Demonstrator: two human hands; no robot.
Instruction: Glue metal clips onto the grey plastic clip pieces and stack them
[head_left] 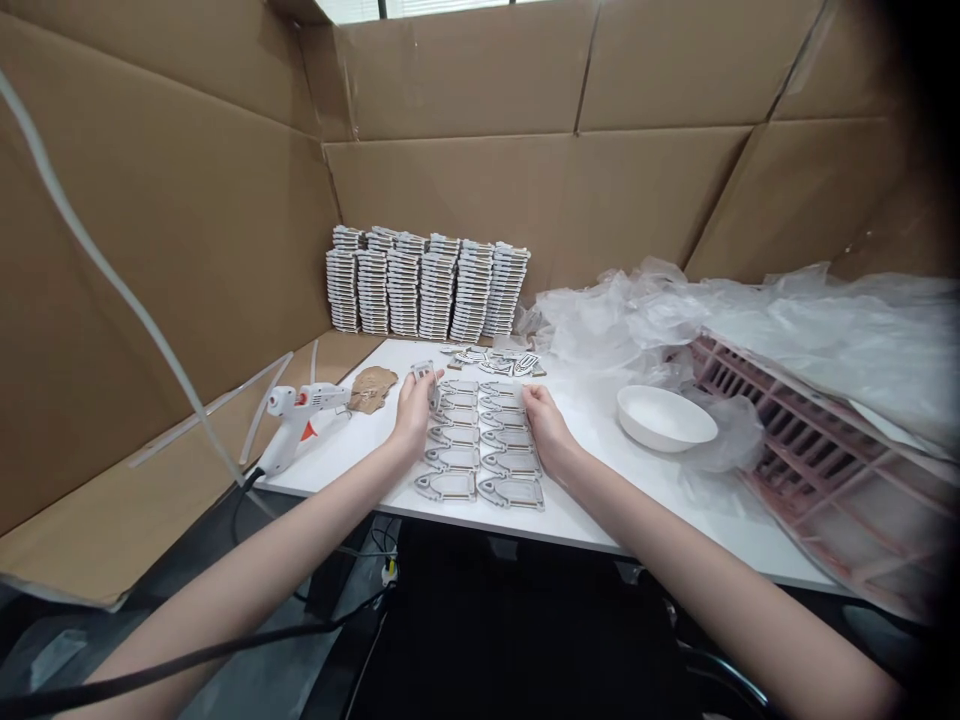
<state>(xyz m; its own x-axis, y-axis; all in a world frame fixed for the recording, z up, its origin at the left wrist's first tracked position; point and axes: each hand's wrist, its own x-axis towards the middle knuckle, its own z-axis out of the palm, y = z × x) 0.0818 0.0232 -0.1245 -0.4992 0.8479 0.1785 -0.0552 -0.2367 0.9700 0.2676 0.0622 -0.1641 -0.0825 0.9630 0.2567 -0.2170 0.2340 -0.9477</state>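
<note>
Two columns of flat grey clip-shaped pieces (480,440) lie side by side on the white table (600,500). My left hand (414,410) rests at the left edge of the columns and pinches one such grey piece (424,375) upright between thumb and fingers. My right hand (546,425) lies on the right edge of the right column, fingers curled down onto the pieces; whether it grips one is not visible. More loose pieces (495,360) are scattered just behind the columns.
A white glue gun (300,415) stands at the table's left, its cable running off the front. Several tall stacks of pieces (427,285) line the back. A white bowl (664,417), crumpled plastic sheet (675,310) and a pink crate (825,450) sit to the right. Cardboard walls (187,250) surround.
</note>
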